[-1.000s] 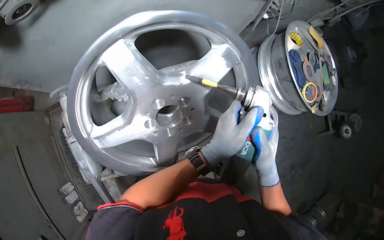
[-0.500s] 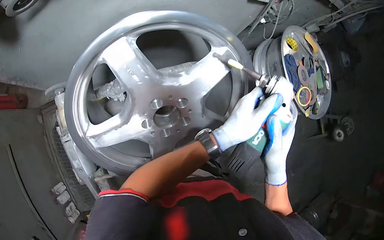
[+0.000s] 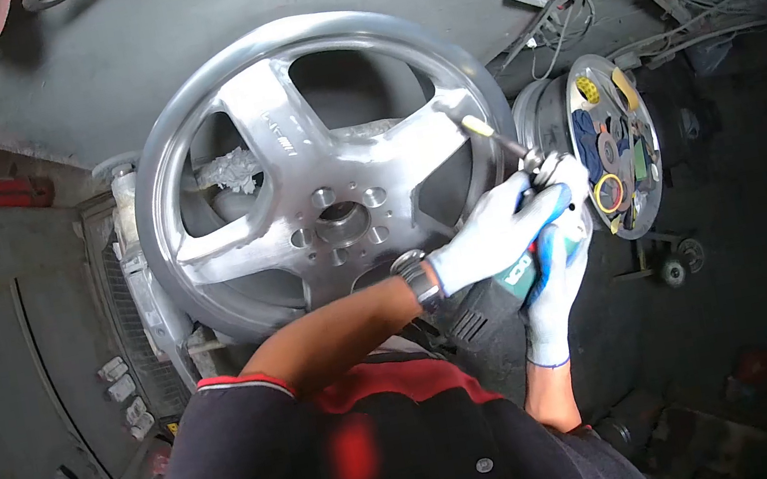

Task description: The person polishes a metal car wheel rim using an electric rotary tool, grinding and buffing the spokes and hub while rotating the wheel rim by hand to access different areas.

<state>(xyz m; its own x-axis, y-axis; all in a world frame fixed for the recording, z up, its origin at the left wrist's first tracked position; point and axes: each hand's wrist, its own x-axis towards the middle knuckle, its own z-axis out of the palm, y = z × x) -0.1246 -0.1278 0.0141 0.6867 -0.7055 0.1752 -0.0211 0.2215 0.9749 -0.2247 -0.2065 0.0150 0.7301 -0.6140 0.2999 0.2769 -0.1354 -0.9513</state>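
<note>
Second wheel, right of the alloy wheel, carries yellow tape ring, dark-blue cloth. Left hand, right hand wrapped round DCA grinder, at alloy wheel's lower right; bit shifted outward since first frame.

"From where is the head camera looking?"

"It is sitting on the person's head, facing forward and down past the dark shirt with red trim."

"How near?"

"Close: the round silver metal wheel is spanning the upper middle."
</note>
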